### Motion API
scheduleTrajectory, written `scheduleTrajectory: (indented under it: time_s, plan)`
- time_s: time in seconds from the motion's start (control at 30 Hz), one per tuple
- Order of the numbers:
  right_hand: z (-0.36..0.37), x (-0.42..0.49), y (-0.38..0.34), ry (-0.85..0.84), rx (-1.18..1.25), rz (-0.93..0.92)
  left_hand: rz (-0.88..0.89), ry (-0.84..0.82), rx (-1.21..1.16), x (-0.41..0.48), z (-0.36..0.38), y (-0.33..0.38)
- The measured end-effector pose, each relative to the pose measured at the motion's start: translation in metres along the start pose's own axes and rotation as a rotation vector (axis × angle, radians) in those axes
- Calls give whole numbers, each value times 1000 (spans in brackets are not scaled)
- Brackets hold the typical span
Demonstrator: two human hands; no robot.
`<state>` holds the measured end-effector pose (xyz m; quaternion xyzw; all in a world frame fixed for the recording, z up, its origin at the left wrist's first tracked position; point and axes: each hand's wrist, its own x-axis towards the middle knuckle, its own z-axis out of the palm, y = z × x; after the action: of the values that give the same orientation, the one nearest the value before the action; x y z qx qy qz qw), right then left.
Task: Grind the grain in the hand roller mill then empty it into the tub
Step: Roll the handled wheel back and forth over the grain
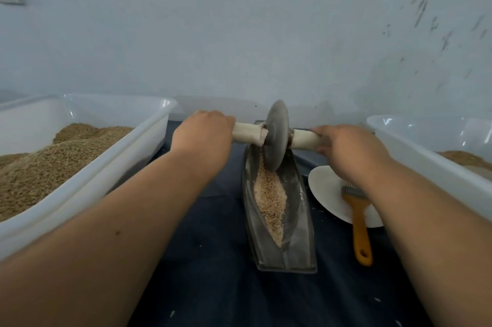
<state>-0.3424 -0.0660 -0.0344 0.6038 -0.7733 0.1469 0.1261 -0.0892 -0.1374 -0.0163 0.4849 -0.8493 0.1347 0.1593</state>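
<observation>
Body in view: two arms and two hands only. Left hand (203, 134) bare. Left forearm (133, 206) bare along all its visible length, out to the frame edge. One small dark spot (117, 233) on the left forearm, nearer the elbow end than the wrist. Right hand (346, 148) bare. Right forearm (426, 206) likewise bare to the frame edge. Both forearms smooth-surfaced. Fingernails too blurred to describe.
</observation>
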Motion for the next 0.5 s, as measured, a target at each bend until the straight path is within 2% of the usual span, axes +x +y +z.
scheduleTrajectory:
  time_s: [0.07,0.17,0.23,0.4,0.5]
  plan:
    - [-20,-4,-3,-39,-22,-26,-19,-100,86,-1,-13,-1]
    - [-56,-15,-17,-271,-200,-122,26,-271,202,-6,-35,0]
    - [-71,-23,-27,-364,-298,-178,63,-323,275,-11,-46,5]
    - [-73,-28,-34,-372,-353,-174,72,-312,273,-14,-51,5]
    - [-52,-17,-32,-257,-327,-115,40,-221,182,-6,-35,2]
